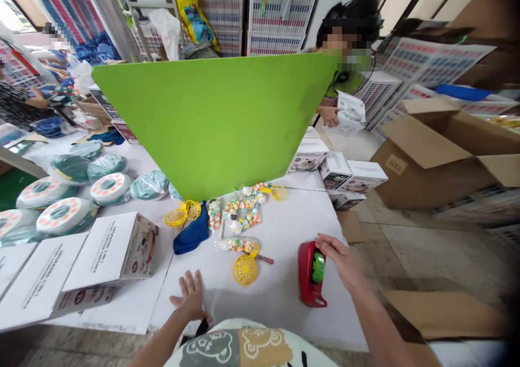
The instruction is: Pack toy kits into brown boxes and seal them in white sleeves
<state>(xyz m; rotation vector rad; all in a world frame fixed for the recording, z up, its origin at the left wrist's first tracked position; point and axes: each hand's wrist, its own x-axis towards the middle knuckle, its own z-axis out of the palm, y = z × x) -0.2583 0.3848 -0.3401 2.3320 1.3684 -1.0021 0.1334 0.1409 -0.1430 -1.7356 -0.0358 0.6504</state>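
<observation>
My left hand [189, 296] is spread with its palm down on the white tabletop, close to my body, and holds nothing. At the right, my right hand [337, 257] reaches to the far end of a red tape dispenser [304, 272] with a green roll of tape [318, 267]. The fingers are stretched out with their tips at the dispenser's edge; whether they grip it is unclear. Between my hands lie a yellow basket-shaped scoop [245, 270] and a clear bag of small colourful pieces [238, 244]. A dark blue cloth pouch [192, 235] lies farther left.
A green board [219, 123] stands upright across the table. White printed boxes [103, 248] and several wrapped round turntable toys [65, 215] fill the left side. Beyond the board, a person's hand [330, 116] holds a white box [351, 111]. An open carton [406, 166] stands at right.
</observation>
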